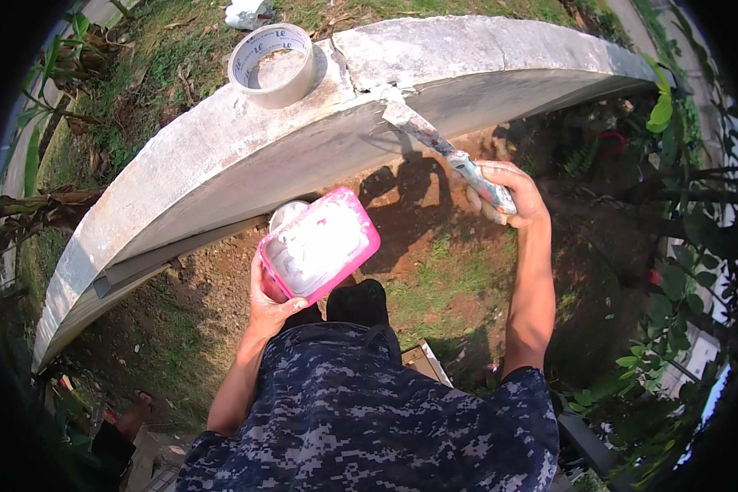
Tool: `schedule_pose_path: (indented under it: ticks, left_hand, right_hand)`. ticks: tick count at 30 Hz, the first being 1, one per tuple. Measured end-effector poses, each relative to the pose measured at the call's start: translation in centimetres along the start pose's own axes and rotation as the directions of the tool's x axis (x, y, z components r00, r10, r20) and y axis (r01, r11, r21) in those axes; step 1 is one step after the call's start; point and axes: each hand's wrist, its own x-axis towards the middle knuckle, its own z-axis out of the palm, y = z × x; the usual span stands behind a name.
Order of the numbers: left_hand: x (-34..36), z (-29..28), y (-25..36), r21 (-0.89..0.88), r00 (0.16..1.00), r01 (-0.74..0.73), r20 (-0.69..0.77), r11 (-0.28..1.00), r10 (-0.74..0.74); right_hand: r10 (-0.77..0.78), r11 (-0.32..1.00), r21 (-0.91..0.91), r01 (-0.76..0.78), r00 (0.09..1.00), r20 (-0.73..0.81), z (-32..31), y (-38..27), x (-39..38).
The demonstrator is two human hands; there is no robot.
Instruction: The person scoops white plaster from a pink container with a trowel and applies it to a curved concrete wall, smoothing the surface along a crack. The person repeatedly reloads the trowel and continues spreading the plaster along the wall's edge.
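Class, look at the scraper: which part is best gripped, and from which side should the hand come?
Best by the handle, probably from the lower right, where the right hand grips it. The scraper is long and slim: its handle points away from the wall, while the blade tip, smeared white, lies at the wall's edge and is better left free.

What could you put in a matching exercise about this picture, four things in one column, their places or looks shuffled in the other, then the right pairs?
Column one:
1. Pink container
2. Putty knife
3. Tape roll
4. Shirt

Column two:
A. In the right hand, tip at the edge of the wall
B. Dark blue camouflage
C. Resting on top of the wall
D. In the left hand, with white paste inside

Pairs: 1-D, 2-A, 3-C, 4-B
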Motion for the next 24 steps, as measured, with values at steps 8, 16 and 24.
schedule_pose_path:
  ticks: [8,16,24]
  left_hand:
    - [-0.3,0.9,-1.3,-0.081,0.999,-0.033,-0.006,0.996,0.032]
    - [-0.7,1.5,-1.3,-0.087,0.997,0.062,-0.041,0.994,-0.066]
    - [-1.1,2.0,-1.3,-0.119,0.998,0.028,-0.057,0.992,-0.035]
  right_hand:
    - [0.068,0.992,0.098,-0.081,0.989,0.128,-2.7,-2.4,1.9]
    - [0.008,0.956,0.288,-0.055,0.987,0.163,-6.2,-2.7,0.8]
    - [-0.121,0.9,-0.43,0.071,0.988,-0.091,-0.6,-1.6,-1.7]
